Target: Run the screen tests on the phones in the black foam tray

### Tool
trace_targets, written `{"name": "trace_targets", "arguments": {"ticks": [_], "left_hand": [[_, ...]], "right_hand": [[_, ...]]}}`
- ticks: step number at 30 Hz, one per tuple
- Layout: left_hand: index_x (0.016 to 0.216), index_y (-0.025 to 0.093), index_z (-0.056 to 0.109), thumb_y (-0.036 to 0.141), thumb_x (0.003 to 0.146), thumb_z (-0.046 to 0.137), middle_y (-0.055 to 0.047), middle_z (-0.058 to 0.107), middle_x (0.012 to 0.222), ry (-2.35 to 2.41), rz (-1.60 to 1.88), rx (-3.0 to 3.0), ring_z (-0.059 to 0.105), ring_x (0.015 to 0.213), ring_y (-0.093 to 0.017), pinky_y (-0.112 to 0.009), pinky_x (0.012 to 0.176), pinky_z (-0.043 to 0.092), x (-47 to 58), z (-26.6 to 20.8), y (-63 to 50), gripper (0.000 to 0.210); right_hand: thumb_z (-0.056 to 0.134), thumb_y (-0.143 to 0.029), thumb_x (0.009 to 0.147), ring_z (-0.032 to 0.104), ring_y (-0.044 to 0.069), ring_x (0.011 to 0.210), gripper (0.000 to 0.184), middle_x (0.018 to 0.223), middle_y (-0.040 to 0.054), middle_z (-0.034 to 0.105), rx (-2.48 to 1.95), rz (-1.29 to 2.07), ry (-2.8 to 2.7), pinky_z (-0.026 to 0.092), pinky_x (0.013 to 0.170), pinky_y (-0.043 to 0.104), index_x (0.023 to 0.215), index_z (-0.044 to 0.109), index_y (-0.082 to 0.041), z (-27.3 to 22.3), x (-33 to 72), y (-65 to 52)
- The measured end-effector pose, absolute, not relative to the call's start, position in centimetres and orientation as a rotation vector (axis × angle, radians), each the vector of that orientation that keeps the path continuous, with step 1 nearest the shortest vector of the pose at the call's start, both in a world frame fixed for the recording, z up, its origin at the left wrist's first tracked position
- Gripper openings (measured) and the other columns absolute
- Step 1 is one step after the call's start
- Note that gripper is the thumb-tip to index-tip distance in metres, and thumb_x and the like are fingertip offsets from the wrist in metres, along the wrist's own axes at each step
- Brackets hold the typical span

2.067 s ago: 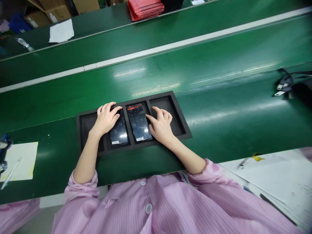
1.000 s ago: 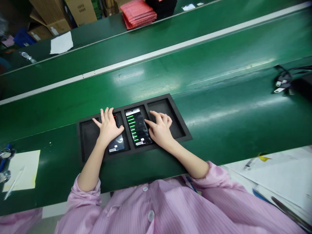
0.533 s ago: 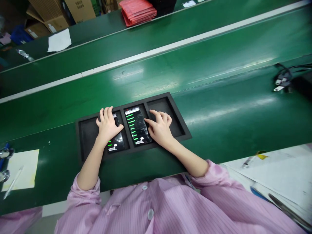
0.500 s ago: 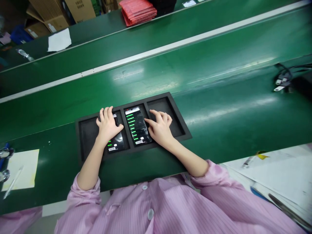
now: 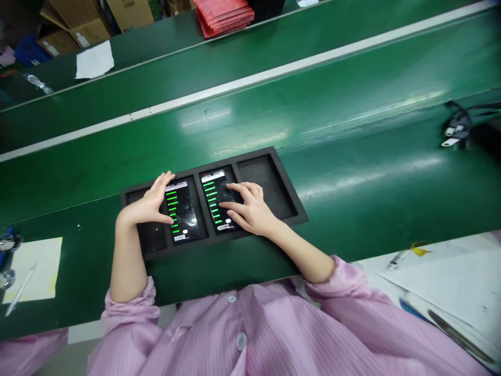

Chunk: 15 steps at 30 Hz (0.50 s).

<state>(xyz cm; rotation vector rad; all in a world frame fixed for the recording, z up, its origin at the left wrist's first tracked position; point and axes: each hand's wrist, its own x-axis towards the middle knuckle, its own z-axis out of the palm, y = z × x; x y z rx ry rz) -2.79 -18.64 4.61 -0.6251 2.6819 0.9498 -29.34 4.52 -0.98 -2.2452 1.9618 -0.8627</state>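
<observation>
Two smartphones lie screen up in neighbouring compartments of a black foam tray. Both screens show rows of green text on black. My left hand is at the left edge of the left smartphone, thumb and fingers spread apart, the thumb tip by the screen's lower left. Over the right smartphone is my right hand, with its fingers stretched apart across the screen. Whether those fingertips press the glass I cannot tell. The tray's right compartment holds nothing, and my left hand partly hides the left one.
Black cables with plugs lie at the right. A pen rests on a paper sheet at the left. White papers are at the lower right. Red pouches are stacked on the far bench, near cardboard boxes.
My left hand has moved off the left smartphone's upper screen to its left edge, uncovering the green text. My right hand has shifted left, its fingers now over the right smartphone's screen.
</observation>
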Motion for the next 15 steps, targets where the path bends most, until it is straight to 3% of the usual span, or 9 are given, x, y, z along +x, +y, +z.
{"name": "trace_targets", "arguments": {"ticks": [8, 11, 15], "left_hand": [[0.160, 0.033, -0.006, 0.041, 0.067, 0.090, -0.015, -0.012, 0.167, 2.665, 0.855, -0.623, -0.012, 0.152, -0.042, -0.075, 0.115, 0.017, -3.2, 4.3, -18.0, 0.134], [0.160, 0.033, 0.002, 0.034, 0.066, 0.090, -0.015, 0.003, 0.167, 2.729, 0.799, -0.706, -0.001, 0.153, -0.041, -0.072, 0.116, 0.021, -3.6, 4.3, -17.9, 0.129], [0.159, 0.030, 0.012, 0.031, 0.073, 0.083, -0.013, 0.024, 0.162, 2.857, 0.882, -0.724, 0.020, 0.150, -0.034, -0.057, 0.122, 0.026, -3.7, 4.4, -18.3, 0.112]], "right_hand": [[0.032, -0.045, 0.107, 0.038, 0.035, 0.124, 0.050, 0.141, 0.0146, 0.046, -2.303, -0.898, 1.818, 0.029, 0.105, 0.056, 0.109, 0.077, -0.023, -0.9, -29.6, 4.7], [0.031, -0.047, 0.107, 0.036, 0.036, 0.126, 0.052, 0.143, 0.0130, 0.043, -2.279, -0.838, 1.829, 0.027, 0.106, 0.057, 0.104, 0.078, -0.026, -1.0, -29.5, 4.6], [0.033, -0.046, 0.106, 0.034, 0.037, 0.128, 0.047, 0.146, 0.0123, 0.040, -2.127, -0.759, 2.026, 0.025, 0.107, 0.058, 0.111, 0.077, -0.028, -1.2, -29.4, 4.4]]}}
